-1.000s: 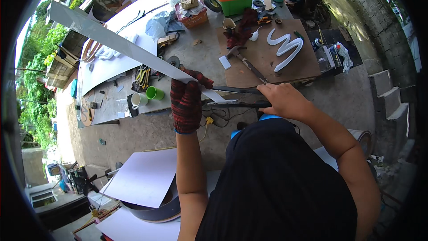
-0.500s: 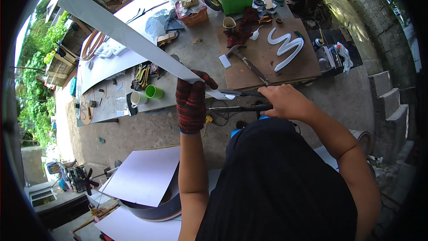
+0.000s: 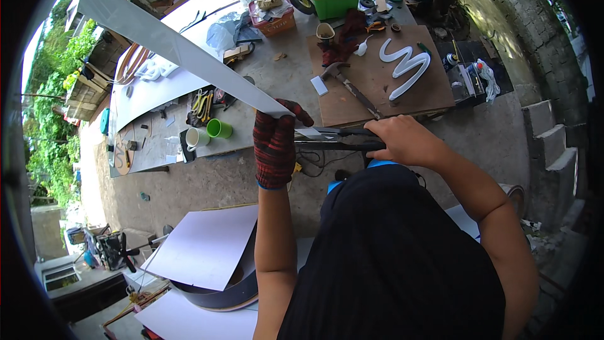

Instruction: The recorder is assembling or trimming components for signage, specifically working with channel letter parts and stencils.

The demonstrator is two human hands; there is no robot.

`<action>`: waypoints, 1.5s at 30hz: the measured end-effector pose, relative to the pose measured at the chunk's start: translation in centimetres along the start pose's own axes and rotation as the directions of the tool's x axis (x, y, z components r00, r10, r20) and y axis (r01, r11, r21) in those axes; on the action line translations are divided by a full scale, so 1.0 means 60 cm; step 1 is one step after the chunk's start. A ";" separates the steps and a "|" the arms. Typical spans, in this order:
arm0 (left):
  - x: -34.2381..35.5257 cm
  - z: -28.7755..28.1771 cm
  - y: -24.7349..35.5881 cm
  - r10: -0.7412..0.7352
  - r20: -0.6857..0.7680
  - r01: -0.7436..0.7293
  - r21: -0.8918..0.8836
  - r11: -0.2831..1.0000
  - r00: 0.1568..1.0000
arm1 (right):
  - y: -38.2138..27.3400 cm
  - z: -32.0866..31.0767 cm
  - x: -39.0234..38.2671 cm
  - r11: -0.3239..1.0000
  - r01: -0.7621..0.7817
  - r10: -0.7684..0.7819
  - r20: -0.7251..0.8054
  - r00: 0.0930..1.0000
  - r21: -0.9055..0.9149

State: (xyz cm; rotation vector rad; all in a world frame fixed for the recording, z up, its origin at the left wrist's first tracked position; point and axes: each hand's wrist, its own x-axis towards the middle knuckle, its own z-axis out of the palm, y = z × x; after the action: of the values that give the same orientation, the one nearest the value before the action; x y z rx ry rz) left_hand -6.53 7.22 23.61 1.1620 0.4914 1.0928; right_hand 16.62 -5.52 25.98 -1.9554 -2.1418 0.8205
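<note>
My left hand (image 3: 274,145), in a dark red and black knit glove, is closed on a long white strip (image 3: 189,56) that slants up to the far left. The strip's near end lies by the jaws of a pair of snips, just right of the glove. My bare right hand (image 3: 402,140) grips the snips' long black handles (image 3: 346,147), which are close together. The blades are partly hidden by the strip and glove.
The workbench ahead bears a brown board (image 3: 409,97) with a hammer (image 3: 352,91) and a white wavy piece (image 3: 406,66). A green cup (image 3: 219,128) and a white mug (image 3: 196,139) stand near its front edge. White sheets (image 3: 204,245) lie behind my left arm.
The snips' handles have come together in my right hand. My left hand and the strip have shifted slightly right, and the strip's near end looks shorter past the glove.
</note>
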 end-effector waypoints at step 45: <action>-0.069 -0.066 -0.083 0.151 -0.158 -0.043 0.538 0.842 0.976 | 0.016 0.015 -0.001 0.999 0.026 -0.023 -0.092 0.995 0.034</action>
State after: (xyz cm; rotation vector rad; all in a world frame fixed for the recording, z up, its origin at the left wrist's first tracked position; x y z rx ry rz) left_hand -9.36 5.50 16.79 1.5854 0.9419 1.2031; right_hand 17.11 -5.86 24.79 -1.9070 -2.0813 0.7440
